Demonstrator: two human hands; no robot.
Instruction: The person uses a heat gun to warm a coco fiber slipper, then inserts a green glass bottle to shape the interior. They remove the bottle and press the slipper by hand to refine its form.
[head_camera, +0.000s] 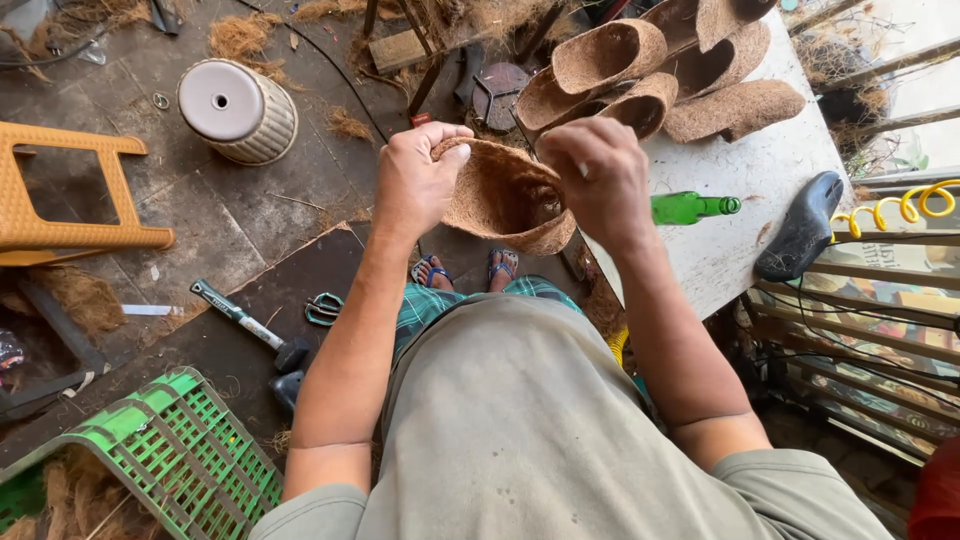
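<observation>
**Both hands on a fibre pot**

The left hand (415, 180) grips the rim of a brown fibre pot (500, 195), thumb over the edge. The right hand (590, 170) is curled closed on the opposite rim. Beyond lie a green bottle (690, 207) and stacked pots (640, 65) on the table (740, 170).

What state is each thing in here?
Coir pot: held up, opening tilted toward the camera.
Left hand: grip on the pot's rim.
Right hand: fingers curled at the pot's other edge.
Coir pots: piled on their sides on the table.
Bottle: lying flat.
White pot: upside down.
Crate: tipped over.
Hammer: lying on the floor.
</observation>
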